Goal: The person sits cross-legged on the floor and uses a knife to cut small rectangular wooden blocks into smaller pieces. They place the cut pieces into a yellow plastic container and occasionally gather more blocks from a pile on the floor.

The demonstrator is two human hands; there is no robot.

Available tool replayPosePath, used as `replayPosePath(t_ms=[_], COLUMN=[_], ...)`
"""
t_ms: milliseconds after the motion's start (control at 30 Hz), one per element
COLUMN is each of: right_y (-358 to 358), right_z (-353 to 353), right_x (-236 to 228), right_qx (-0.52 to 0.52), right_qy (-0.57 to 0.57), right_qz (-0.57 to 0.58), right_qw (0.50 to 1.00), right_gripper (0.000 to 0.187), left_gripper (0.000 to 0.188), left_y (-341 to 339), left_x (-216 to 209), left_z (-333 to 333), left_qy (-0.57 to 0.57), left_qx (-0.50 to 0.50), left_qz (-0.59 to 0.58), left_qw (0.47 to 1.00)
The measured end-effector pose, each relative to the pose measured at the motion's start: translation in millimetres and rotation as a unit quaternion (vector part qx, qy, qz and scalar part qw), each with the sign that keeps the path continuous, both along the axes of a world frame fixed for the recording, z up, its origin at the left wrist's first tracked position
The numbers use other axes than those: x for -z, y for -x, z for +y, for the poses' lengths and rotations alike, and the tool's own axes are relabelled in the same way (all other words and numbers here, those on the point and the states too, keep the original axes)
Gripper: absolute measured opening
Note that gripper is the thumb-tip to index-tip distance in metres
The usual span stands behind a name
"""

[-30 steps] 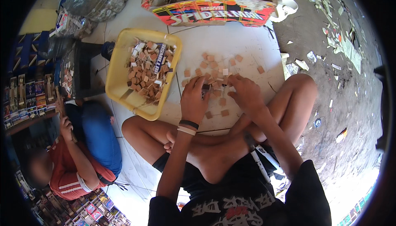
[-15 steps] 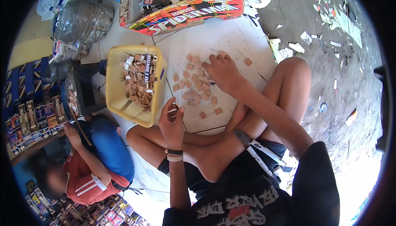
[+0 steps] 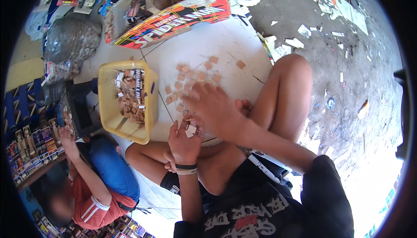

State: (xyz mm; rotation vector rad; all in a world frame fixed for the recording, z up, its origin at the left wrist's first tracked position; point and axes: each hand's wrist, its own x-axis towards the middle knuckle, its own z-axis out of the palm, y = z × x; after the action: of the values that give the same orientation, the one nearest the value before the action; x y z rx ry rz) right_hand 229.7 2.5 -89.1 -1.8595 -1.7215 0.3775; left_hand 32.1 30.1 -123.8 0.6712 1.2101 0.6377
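Observation:
My left hand (image 3: pixel 184 141) is raised above my crossed legs, its fingers curled round a few small square pieces (image 3: pixel 190 130) with white and brown faces. Thin wire-like legs seem to stick out of them. Just beside it, my right hand (image 3: pixel 215 110) is smeared by motion, so its fingers and anything in them cannot be made out. It covers part of a scatter of small brown squares (image 3: pixel 180 77) on the white tiles. Left of these stands a yellow plastic tub (image 3: pixel 152 103) with many similar brown and white squares in it.
A red printed wooden box (image 3: pixel 173 23) with more brown squares stands at the back. A stuffed plastic bag (image 3: pixel 71 40) sits far left. At lower left a person in a red shirt (image 3: pixel 97 210) works beside a dark container. Paper scraps (image 3: pixel 295 42) litter the grey floor, right.
My right hand has come from the scattered squares down toward my left hand. The left hand has turned, and white-faced squares now show in it. The whole view has shifted slightly.

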Motion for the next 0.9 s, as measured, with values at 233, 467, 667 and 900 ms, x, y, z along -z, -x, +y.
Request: replayPosePath(t_ms=[233, 467, 667, 900], right_y=[-97.8, -81.8, -80.3, -36.8], right_z=[9.3, 27.3, 44.1, 21.3], right_x=[63.7, 79.4, 79.2, 75.1], right_qx=[0.212, 0.075, 0.039, 0.075], right_qy=[0.134, 0.042, 0.064, 0.050], right_qz=[-0.056, 0.320, 0.266, 0.007], right_qw=[0.966, 0.944, 0.961, 0.996], right_gripper=[0.033, 0.018, 0.025, 0.028], left_gripper=[0.026, 0.019, 0.015, 0.017], left_y=[23.0, 19.0, 23.8, 23.9], left_x=[-11.7, 1.2, -7.9, -0.2], left_z=[-12.6, -13.5, -14.0, -16.4], left_qy=[0.261, 0.243, 0.227, 0.232], left_qx=[-0.119, -0.125, -0.164, -0.160], left_qz=[-0.185, -0.221, -0.169, -0.198], left_qw=[0.940, 0.936, 0.945, 0.939])
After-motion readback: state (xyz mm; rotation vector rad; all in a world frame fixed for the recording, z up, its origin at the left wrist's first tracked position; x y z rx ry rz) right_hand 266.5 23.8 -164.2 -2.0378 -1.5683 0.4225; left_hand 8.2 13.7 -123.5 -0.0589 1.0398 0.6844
